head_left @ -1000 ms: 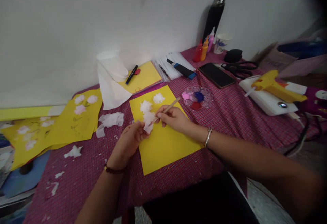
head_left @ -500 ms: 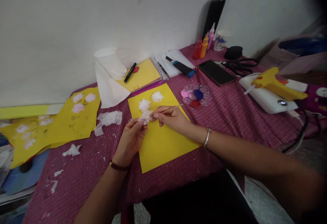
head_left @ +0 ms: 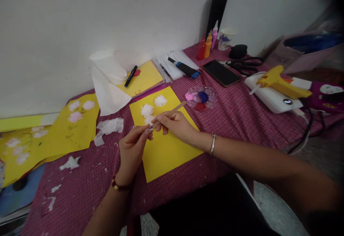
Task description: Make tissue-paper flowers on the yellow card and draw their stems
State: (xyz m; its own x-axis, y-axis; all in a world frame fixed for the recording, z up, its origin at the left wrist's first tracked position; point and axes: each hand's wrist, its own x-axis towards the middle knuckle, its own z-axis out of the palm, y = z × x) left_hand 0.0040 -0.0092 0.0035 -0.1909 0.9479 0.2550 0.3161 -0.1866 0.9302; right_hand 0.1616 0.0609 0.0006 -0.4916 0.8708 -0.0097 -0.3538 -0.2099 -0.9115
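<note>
the slim wooden stick (head_left: 177, 107) slants over the yellow sheet (head_left: 172, 153), its lower end near the fingers of both hands. the right hand (head_left: 176, 124) grips it pencil-fashion, low on the shaft, probably for close control of the tip. the left hand (head_left: 135, 142) is pinched narrow, thumb to forefinger, seemingly on a small white scrap (head_left: 149, 127) beside the tip; the fingers hide most of it, so its shape i cannot tell. the sheet lies flat before the person, white tufts (head_left: 160, 100) on its upper part, within easy reach. torn tissue (head_left: 109, 126) lies just beside it, handy for the left hand, while the flower-decorated sheets (head_left: 77, 123) overlap farther left, perhaps to leave working room. beyond the right hand sits a clear palette (head_left: 212, 99) holding pink, blue and red, likewise close by. a yellow glue gun (head_left: 285, 83) rests on a white device (head_left: 274, 101), perhaps to keep it off the cloth. as for writing, the bag (head_left: 288, 58) at far right shows capitals like "pace" or "face"; pale lettering on the black marker (head_left: 131, 76) is too small to read.
</note>
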